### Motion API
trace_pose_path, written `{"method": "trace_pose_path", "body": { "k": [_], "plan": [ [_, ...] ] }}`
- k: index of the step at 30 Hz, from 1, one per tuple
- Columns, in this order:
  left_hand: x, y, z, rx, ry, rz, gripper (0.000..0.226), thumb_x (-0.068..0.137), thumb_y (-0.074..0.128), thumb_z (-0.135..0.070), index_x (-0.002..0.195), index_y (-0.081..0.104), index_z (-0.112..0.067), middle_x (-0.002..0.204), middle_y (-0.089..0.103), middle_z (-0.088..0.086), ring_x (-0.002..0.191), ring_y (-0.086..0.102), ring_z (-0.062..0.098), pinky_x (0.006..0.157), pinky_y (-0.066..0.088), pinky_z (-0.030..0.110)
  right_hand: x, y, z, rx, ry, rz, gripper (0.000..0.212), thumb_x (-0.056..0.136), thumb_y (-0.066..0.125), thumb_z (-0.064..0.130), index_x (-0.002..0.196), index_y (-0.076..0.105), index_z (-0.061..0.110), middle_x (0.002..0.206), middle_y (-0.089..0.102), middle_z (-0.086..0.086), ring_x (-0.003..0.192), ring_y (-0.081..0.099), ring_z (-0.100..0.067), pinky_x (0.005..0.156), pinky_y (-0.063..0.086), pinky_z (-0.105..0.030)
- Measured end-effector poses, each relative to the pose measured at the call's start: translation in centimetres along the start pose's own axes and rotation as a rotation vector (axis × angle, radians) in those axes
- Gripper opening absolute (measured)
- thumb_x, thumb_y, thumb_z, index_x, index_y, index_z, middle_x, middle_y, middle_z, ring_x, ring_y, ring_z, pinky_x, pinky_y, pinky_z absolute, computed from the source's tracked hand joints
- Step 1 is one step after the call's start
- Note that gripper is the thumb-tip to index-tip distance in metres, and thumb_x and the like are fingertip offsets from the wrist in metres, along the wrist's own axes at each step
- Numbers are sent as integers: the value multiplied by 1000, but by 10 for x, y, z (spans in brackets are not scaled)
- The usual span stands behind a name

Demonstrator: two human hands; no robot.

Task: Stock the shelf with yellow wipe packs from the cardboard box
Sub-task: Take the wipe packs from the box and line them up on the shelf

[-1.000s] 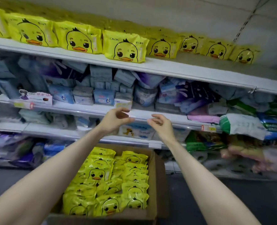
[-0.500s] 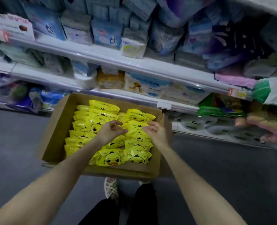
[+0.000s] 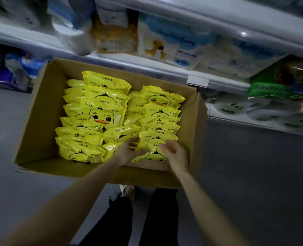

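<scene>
Cardboard box (image 3: 39, 121): brown, open-topped, on the floor before the shelf (image 3: 147, 68). Yellow wipe packs (image 3: 102, 116): glossy, duck-face print, overlapping rows inside the box.

yellow wipe packs (image 3: 102, 114): "CKOK" brand | blue-white shelf pack (image 3: 175, 47): "Baby", partly blurred

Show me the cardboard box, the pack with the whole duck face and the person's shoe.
cardboard box (image 3: 40, 125), head view, bare inner wall.
duck-face pack (image 3: 102, 115), head view, the duck's face.
shoe (image 3: 128, 191), head view, its toe.

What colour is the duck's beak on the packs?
Orange beak on a yellow pack, clearest in the head view.
</scene>
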State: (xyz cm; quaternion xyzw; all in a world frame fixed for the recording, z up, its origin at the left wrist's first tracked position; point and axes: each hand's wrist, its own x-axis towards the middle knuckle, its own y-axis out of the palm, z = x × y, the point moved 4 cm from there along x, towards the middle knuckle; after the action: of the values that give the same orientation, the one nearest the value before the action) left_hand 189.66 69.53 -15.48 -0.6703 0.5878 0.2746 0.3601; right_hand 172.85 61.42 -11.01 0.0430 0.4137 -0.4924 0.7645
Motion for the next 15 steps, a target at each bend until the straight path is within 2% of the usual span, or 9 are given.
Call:
{"method": "trace_pose_path", "body": {
  "k": [3,5,7,9,13,15],
  "plan": [
    [21,14,10,21,-6,23,76,67,84,-28,130,47,-8,121,56,8,113,55,23,95,46,36,9,2,-15,9,22,-21,39,86,67,27,121,57,13,117,59,0,101,53,-8,70,39,-6],
    [33,22,16,50,-31,25,81,65,85,-28,131,45,-7,122,58,9,110,56,23,94,46,34,13,3,-23,19,39,-28,45,86,66,30,127,53,16,126,55,1,111,50,-10,82,38,-14],
    [42,29,19,87,-47,-11,75,66,85,-22,128,47,-7,116,60,9,100,57,22,83,45,28,15,3,-29,26,45,-38,50,87,65,31,132,49,17,133,52,1,122,46,-13,89,34,-20],
    [46,30,20,104,-46,-52,68,64,85,-17,122,51,-6,109,61,9,93,57,22,75,43,25,16,5,-31,30,40,-34,52,89,63,30,136,46,18,137,49,1,128,43,-14,91,32,-19],
    [48,36,24,189,-22,6,46,65,84,-17,105,65,-7,100,65,6,92,59,21,74,43,26,19,7,-35,28,62,-34,54,90,61,33,138,43,18,141,46,-1,131,41,-17,95,34,-22],
    [45,33,24,207,-7,6,30,70,82,-22,92,69,-7,91,65,7,85,58,20,66,42,26,19,8,-35,18,74,-29,56,90,61,34,140,42,17,142,46,-2,131,41,-17,97,35,-23]
  ]
}}
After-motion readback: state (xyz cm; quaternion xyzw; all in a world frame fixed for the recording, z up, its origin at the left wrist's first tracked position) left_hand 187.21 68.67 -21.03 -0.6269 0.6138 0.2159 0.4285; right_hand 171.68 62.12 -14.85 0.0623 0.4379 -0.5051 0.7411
